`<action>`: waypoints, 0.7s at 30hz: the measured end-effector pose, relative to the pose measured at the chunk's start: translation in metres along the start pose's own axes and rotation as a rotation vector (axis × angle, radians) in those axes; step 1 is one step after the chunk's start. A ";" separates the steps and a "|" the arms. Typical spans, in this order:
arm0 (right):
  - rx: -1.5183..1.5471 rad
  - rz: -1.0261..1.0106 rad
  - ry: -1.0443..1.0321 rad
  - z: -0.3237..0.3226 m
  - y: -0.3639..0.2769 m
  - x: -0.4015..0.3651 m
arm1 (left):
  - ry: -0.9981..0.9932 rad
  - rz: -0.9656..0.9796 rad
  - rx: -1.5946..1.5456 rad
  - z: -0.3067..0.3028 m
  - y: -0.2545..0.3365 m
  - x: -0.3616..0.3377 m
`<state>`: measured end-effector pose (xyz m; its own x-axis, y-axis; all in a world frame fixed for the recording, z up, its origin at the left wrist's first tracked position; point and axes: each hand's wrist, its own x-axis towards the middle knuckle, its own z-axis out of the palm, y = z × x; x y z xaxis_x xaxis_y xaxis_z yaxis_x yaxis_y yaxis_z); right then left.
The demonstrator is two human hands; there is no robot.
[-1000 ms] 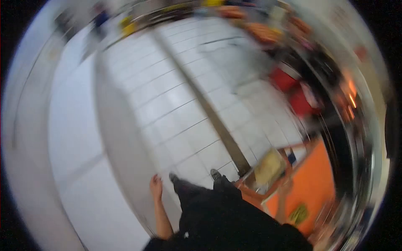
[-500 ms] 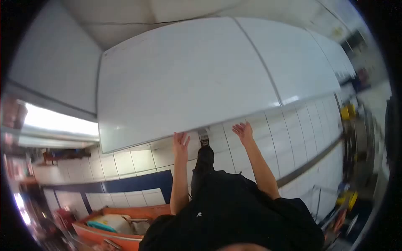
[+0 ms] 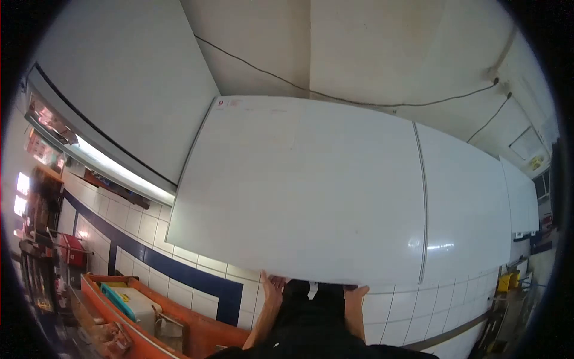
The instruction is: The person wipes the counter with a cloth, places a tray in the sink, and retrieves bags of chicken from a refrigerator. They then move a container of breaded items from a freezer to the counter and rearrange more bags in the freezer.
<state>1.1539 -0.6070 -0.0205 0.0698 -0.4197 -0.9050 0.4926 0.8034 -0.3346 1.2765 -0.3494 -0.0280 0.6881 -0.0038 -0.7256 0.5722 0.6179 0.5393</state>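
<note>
A large white panel (image 3: 299,179) with a small red mark at its upper left corner fills the middle of the view. At its near edge, left of the dark clothing, my left hand (image 3: 272,288) has its thumb along the edge and its fingers reaching under. My right hand (image 3: 357,293) is at the same edge on the other side, its fingers partly hidden beneath the panel. Both hands appear to grip this edge. A second white panel (image 3: 466,197) adjoins on the right, past a metal seam.
An orange container (image 3: 203,332) with a white and teal box (image 3: 134,305) stands at lower left. A tall grey panel (image 3: 125,78) rises at upper left. Cables (image 3: 269,73) run along the back wall. A yellow object (image 3: 508,281) is at the right.
My hands, earlier apart with spread fingers, are now closer together and at the panel's near edge. The view has shifted, showing more wall behind the panel and the orange container more fully.
</note>
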 end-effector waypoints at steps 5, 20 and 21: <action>-0.178 -0.255 0.015 -0.001 -0.008 -0.090 | -0.082 0.124 0.203 0.002 0.035 -0.072; -0.219 -1.373 -1.242 0.282 -0.179 -0.298 | -0.238 2.664 0.558 0.354 0.325 -0.222; -0.404 -1.555 -1.379 0.303 -0.196 -0.303 | -0.193 2.734 0.629 0.376 0.334 -0.227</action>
<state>1.2992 -0.7660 0.3989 0.4186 -0.4826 0.7693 0.6075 -0.4808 -0.6322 1.4793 -0.4378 0.4770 -0.2224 -0.1714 0.9598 -0.7989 -0.5322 -0.2802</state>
